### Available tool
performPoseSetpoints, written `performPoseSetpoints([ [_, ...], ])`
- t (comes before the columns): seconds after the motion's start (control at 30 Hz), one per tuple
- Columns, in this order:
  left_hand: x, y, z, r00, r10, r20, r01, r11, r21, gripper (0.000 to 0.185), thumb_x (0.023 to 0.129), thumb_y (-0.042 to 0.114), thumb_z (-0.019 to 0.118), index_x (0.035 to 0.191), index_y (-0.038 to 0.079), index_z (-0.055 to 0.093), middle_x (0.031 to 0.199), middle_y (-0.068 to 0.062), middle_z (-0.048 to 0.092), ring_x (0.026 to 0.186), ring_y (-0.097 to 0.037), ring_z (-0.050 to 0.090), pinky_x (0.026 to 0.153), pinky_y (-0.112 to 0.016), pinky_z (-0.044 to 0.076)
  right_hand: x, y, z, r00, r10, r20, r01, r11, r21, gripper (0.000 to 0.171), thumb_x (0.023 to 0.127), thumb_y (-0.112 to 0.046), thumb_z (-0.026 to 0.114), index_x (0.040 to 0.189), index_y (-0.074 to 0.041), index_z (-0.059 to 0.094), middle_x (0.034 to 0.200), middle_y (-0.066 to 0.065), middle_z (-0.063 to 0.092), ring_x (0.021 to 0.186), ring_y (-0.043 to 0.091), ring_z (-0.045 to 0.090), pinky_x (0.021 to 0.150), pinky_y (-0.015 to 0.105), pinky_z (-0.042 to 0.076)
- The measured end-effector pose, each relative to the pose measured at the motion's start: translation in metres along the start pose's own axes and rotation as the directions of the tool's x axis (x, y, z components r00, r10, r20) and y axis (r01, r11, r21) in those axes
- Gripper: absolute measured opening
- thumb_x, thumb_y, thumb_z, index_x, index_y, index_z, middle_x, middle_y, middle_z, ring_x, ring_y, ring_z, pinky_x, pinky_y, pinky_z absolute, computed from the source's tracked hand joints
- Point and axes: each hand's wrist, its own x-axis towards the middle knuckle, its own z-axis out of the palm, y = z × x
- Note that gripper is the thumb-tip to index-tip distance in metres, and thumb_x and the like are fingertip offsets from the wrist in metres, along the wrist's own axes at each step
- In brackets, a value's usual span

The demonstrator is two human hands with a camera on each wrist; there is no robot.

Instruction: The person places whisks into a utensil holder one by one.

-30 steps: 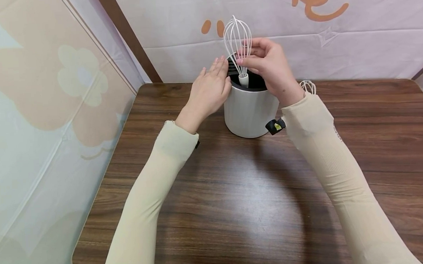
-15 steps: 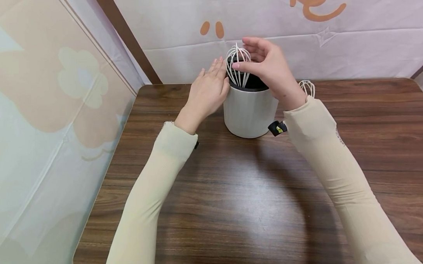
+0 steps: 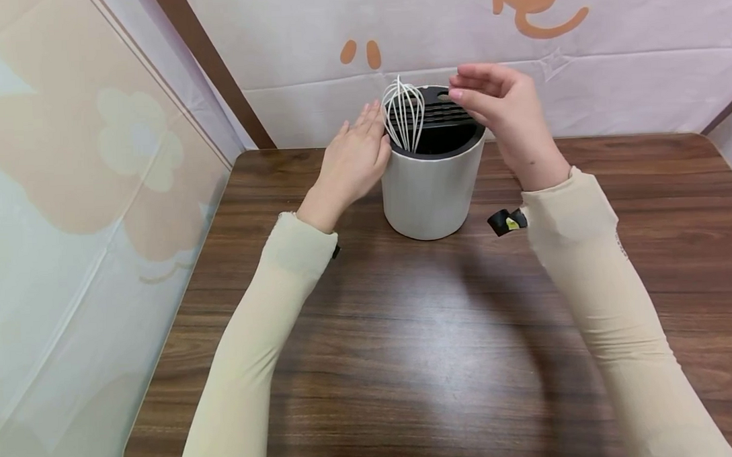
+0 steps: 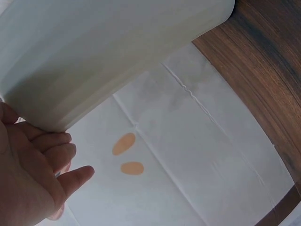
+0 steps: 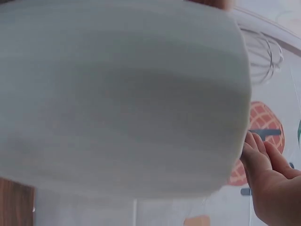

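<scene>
A white utensil holder (image 3: pixel 431 196) with a black rim and slotted black insert stands near the table's back edge. Inside its front compartment, at the left, a white whisk (image 3: pixel 404 113) stands wires up; its handle is hidden. My left hand (image 3: pixel 354 158) rests against the holder's left side with fingers extended. In the left wrist view that hand (image 4: pixel 35 165) touches the holder (image 4: pixel 103 66) near its rim. To the right of the rim, my right hand (image 3: pixel 507 119) holds nothing, its fingers loosely bent. The right wrist view shows this hand (image 5: pixel 275 183) beside the holder (image 5: pixel 122 103).
The brown wooden table (image 3: pixel 406 341) stretches in front of the holder and to both sides. Behind it hangs a pale printed cloth (image 3: pixel 311 55), and another patterned cloth (image 3: pixel 69 232) borders the left side.
The whisk has dropped lower into the holder, and my right hand has let go of it and moved right. A second whisk, earlier visible behind my right wrist, is now hidden. My left hand stays put.
</scene>
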Motion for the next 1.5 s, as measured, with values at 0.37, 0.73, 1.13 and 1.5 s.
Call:
performPoseSetpoints([
  [0.37, -0.002, -0.003, -0.001, 0.999, 0.015, -0.037, -0.016, 1.000, -0.023, 0.054, 0.102, 0.029, 0.019, 0.150, 0.004, 0.021, 0.156, -0.005, 0.014, 0.142, -0.014, 0.009, 0.115, -0.038, 0.010, 0.000, -0.006, -0.049, 0.989, 0.147, -0.026, -0.138, 0.965, 0.222, 0.019, 0.077, 0.012, 0.069, 0.096, 0.009, 0.067, 0.092, 0.017, 0.068, 0.088, 0.025, 0.067, 0.078, 0.028, 0.054],
  [0.73, -0.003, -0.003, 0.000, 0.998, 0.012, -0.065, -0.015, 0.999, -0.045, 0.053, 0.102, 0.028, 0.020, 0.150, 0.005, 0.023, 0.155, -0.004, 0.017, 0.142, -0.014, 0.012, 0.115, -0.038, 0.011, 0.002, 0.008, -0.105, 0.928, 0.369, -0.059, -0.336, 0.892, 0.303, 0.010, 0.087, 0.009, 0.059, 0.091, 0.010, 0.068, 0.089, 0.021, 0.069, 0.082, 0.027, 0.069, 0.075, 0.031, 0.055],
  [1.13, -0.004, 0.000, 0.000, 0.998, 0.008, -0.067, -0.012, 0.998, -0.057, 0.053, 0.102, 0.027, 0.020, 0.150, 0.005, 0.022, 0.155, -0.004, 0.018, 0.142, -0.014, 0.012, 0.115, -0.037, 0.010, -0.008, 0.022, -0.147, 0.899, 0.432, -0.072, -0.394, 0.870, 0.297, 0.016, 0.088, 0.013, 0.053, 0.085, 0.010, 0.069, 0.083, 0.021, 0.069, 0.078, 0.028, 0.070, 0.070, 0.033, 0.056],
  [1.5, -0.004, 0.000, 0.001, 0.997, 0.010, -0.076, -0.015, 0.998, -0.062, 0.053, 0.102, 0.026, 0.021, 0.150, 0.004, 0.021, 0.155, -0.005, 0.018, 0.142, -0.014, 0.013, 0.114, -0.038, 0.011, -0.016, 0.033, -0.170, 0.867, 0.489, -0.095, -0.464, 0.863, 0.203, 0.024, 0.091, 0.011, 0.050, 0.081, 0.005, 0.072, 0.083, 0.014, 0.070, 0.079, 0.024, 0.070, 0.072, 0.031, 0.056],
])
